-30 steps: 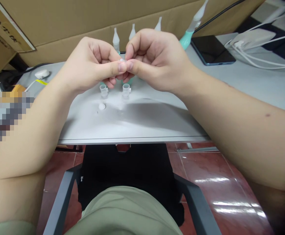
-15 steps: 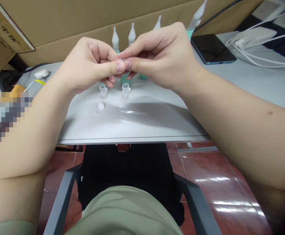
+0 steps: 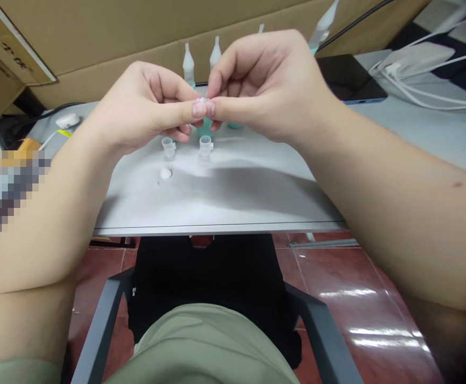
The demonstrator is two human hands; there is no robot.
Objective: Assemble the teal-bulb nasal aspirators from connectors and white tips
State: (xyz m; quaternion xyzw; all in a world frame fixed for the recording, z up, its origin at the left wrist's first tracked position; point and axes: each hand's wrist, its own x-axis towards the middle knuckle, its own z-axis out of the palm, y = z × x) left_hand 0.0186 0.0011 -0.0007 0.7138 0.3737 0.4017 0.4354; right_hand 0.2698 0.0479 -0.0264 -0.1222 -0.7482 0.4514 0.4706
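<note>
My left hand [image 3: 157, 109] and my right hand [image 3: 263, 88] meet above the table, thumbs side by side. Pinched between their fingertips is a small translucent plastic piece [image 3: 201, 101], mostly covered, so its kind does not show. Just below sit two small clear plastic cups with side tabs, a left one [image 3: 169, 148] and a right one [image 3: 206, 147]. A small white dome-shaped piece [image 3: 166, 173] lies in front of the left cup. Behind my hands stand bottles with white tapered tips [image 3: 189, 58], holding green liquid and partly hidden.
Another tipped bottle [image 3: 321, 29] stands at the back right beside a dark phone [image 3: 351, 77]. White cables [image 3: 417, 93] and a charger lie on the right. A white plug [image 3: 68, 120] rests at the left. Cardboard [image 3: 137, 32] walls the back of the grey table [image 3: 225, 208].
My right hand has shifted slightly, its index finger lifting away from the small piece while the thumb stays near it. My left hand has barely moved. The cups and dome-shaped piece have not moved.
</note>
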